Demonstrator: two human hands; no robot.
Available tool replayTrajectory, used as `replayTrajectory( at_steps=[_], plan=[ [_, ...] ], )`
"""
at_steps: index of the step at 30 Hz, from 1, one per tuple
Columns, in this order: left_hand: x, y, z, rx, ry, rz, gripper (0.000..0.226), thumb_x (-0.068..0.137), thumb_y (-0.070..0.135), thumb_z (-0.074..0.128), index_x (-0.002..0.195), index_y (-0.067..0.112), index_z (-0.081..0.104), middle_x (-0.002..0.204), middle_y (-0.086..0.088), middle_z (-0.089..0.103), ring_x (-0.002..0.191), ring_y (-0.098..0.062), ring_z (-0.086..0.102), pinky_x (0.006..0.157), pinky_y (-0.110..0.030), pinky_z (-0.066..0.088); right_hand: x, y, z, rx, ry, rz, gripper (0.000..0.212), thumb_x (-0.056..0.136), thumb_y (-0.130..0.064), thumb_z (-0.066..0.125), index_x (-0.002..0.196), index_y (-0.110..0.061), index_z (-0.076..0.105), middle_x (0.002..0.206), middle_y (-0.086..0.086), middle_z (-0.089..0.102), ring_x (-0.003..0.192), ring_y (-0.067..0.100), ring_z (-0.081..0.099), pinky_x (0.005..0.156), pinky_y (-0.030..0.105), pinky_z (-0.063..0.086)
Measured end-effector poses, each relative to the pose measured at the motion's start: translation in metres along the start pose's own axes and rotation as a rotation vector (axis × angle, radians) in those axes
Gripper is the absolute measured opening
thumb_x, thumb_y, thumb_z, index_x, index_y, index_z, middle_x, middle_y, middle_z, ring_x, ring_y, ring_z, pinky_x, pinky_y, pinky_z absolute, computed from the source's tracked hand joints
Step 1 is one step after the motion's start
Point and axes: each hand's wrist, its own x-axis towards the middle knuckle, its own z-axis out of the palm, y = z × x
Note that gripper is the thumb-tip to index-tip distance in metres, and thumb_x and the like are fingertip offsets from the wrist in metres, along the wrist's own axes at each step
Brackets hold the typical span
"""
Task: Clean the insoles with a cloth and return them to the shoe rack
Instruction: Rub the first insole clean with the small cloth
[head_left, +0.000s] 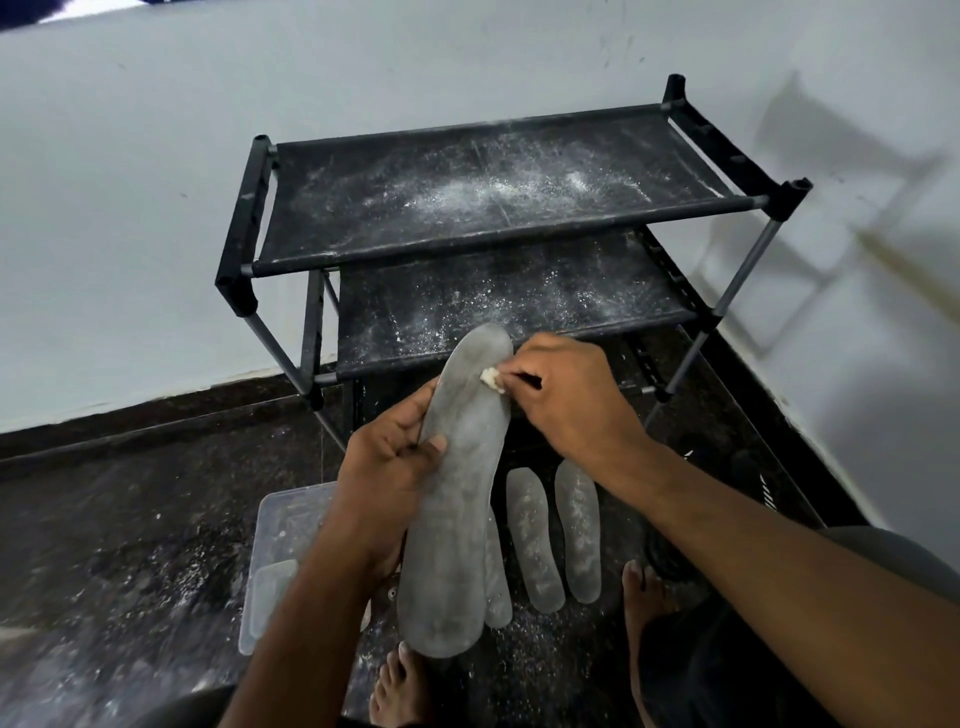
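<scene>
Gripping a long grey insole in the left hand, fingers and thumb curling round its edge at mid-length, holding it upright above the dark speckled floor. Pinching a small whitish cloth wad in the right hand, pressing it against the insole's upper right edge. Looking dull, dusty, faintly streaked. Lying below: two more powder-flecked insoles, before a black shoe rack showing white dust.

Both forearms bare; no sleeves in view. Left hand and right hand ungloved. Feet bare; dark shorts worn.
</scene>
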Motion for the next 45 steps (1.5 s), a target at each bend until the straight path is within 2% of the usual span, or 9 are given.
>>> replayTrajectory(
  at_steps=[7, 12, 16, 21, 26, 30, 35, 39, 45],
  plan=[
    [-0.001, 0.000, 0.001, -0.023, 0.064, -0.007, 0.040, 0.101, -0.005, 0.051, 0.126, 0.019, 0.069, 0.115, -0.010, 0.077, 0.109, -0.032, 0.073, 0.094, -0.049, 0.057, -0.019, -0.016, 0.013, -0.028, -0.239, -0.123, 0.018, 0.092, -0.026, 0.066, 0.088, -0.010, 0.072, 0.088, -0.004, 0.060, 0.081, 0.007, 0.052, 0.072, 0.018, 0.043],
    [0.000, 0.001, 0.001, -0.026, 0.086, -0.024, 0.041, 0.103, -0.005, 0.049, 0.132, 0.018, 0.066, 0.119, -0.007, 0.077, 0.112, -0.027, 0.073, 0.093, -0.045, 0.057, -0.002, -0.001, 0.000, -0.069, -0.097, 0.016, 0.017, 0.091, -0.024, 0.066, 0.097, -0.011, 0.075, 0.091, 0.000, 0.063, 0.083, 0.010, 0.055, 0.077, 0.029, 0.049],
    [0.000, -0.001, 0.000, 0.010, 0.090, -0.028, 0.035, 0.103, -0.002, 0.051, 0.126, 0.016, 0.070, 0.111, -0.011, 0.078, 0.103, -0.032, 0.075, 0.086, -0.045, 0.061, -0.023, -0.023, 0.012, 0.010, -0.316, -0.128, 0.035, 0.093, -0.037, 0.054, 0.086, -0.007, 0.071, 0.086, 0.000, 0.060, 0.084, 0.011, 0.052, 0.077, 0.022, 0.043],
    [0.001, -0.002, 0.002, 0.021, 0.084, -0.025, 0.034, 0.104, -0.002, 0.050, 0.126, 0.015, 0.069, 0.113, -0.009, 0.078, 0.106, -0.029, 0.075, 0.088, -0.043, 0.059, -0.004, -0.001, 0.007, -0.064, -0.132, -0.024, 0.018, 0.092, -0.026, 0.065, 0.091, -0.011, 0.073, 0.090, -0.004, 0.061, 0.083, 0.006, 0.052, 0.079, 0.027, 0.048],
    [0.001, -0.004, 0.003, 0.013, 0.104, -0.012, 0.029, 0.101, 0.000, 0.053, 0.117, 0.015, 0.073, 0.107, -0.013, 0.079, 0.101, -0.033, 0.075, 0.081, -0.040, 0.063, -0.019, -0.021, 0.009, 0.041, -0.359, -0.149, 0.022, 0.091, -0.029, 0.065, 0.090, -0.009, 0.073, 0.087, -0.002, 0.061, 0.080, 0.008, 0.055, 0.073, 0.024, 0.047],
    [0.002, -0.004, 0.004, 0.018, 0.106, -0.011, 0.031, 0.103, 0.000, 0.051, 0.123, 0.014, 0.070, 0.110, -0.011, 0.079, 0.101, -0.029, 0.076, 0.082, -0.039, 0.063, -0.004, -0.006, 0.000, -0.027, -0.183, -0.065, 0.015, 0.089, -0.024, 0.069, 0.091, -0.010, 0.074, 0.091, -0.001, 0.064, 0.084, 0.010, 0.057, 0.079, 0.033, 0.051],
    [0.001, -0.005, 0.003, 0.029, 0.141, -0.017, 0.028, 0.103, 0.001, 0.052, 0.117, 0.013, 0.073, 0.104, -0.014, 0.079, 0.096, -0.036, 0.076, 0.079, -0.045, 0.064, -0.018, -0.024, 0.004, 0.086, -0.463, -0.111, 0.024, 0.086, -0.035, 0.069, 0.087, -0.011, 0.073, 0.085, -0.004, 0.062, 0.077, 0.007, 0.058, 0.073, 0.028, 0.052],
    [0.001, -0.005, 0.002, 0.040, 0.145, -0.021, 0.027, 0.103, 0.003, 0.053, 0.121, 0.012, 0.072, 0.104, -0.010, 0.080, 0.094, -0.028, 0.077, 0.073, -0.035, 0.063, -0.005, -0.009, -0.004, 0.006, -0.268, -0.063, 0.016, 0.089, -0.027, 0.069, 0.092, -0.013, 0.074, 0.091, -0.004, 0.065, 0.081, 0.005, 0.060, 0.078, 0.031, 0.054],
    [0.002, -0.007, 0.002, 0.044, 0.158, -0.041, 0.026, 0.103, 0.003, 0.053, 0.117, 0.013, 0.073, 0.102, -0.012, 0.080, 0.093, -0.031, 0.077, 0.074, -0.041, 0.063, -0.017, -0.023, 0.003, 0.116, -0.492, -0.118, 0.016, 0.084, -0.029, 0.074, 0.085, -0.013, 0.074, 0.085, -0.007, 0.065, 0.078, 0.004, 0.062, 0.074, 0.028, 0.055]
  ],
)
